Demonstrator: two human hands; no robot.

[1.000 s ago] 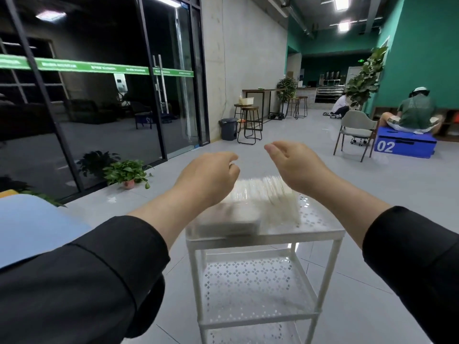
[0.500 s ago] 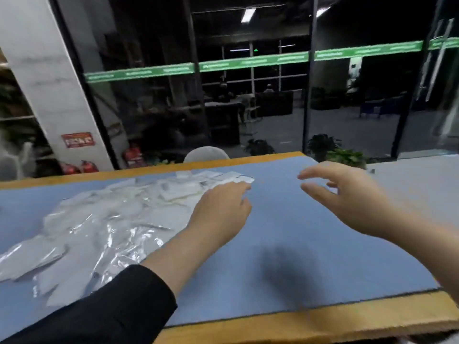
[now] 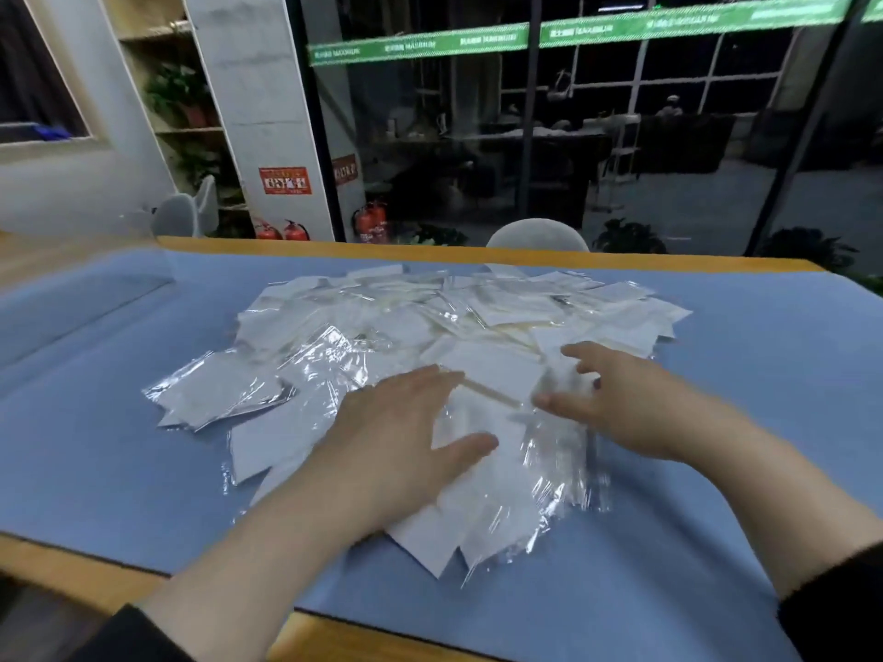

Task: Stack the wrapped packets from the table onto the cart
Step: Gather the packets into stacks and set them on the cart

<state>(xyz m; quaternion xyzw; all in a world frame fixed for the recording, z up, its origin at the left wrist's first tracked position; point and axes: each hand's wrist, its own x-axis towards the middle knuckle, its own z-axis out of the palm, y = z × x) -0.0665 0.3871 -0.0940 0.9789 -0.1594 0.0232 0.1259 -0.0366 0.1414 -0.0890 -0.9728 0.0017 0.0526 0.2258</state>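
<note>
Left hand [image 3: 401, 441] laid flat, fingers straight, on near packets [image 3: 458, 355]; right hand [image 3: 616, 403] spread above them, nothing gripped. Pile heaped mid-table [image 3: 95, 470]. Slippery film: small squared batch advised.

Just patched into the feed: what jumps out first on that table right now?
A big loose heap of wrapped packets, white squares in shiny clear film, sprawls across the middle of the blue mat. Both hands reach into its near edge: the left hand lies flat on the packets, the right hand spreads its fingers beside it. Behind the table stands dark glass with a green strip.
</note>
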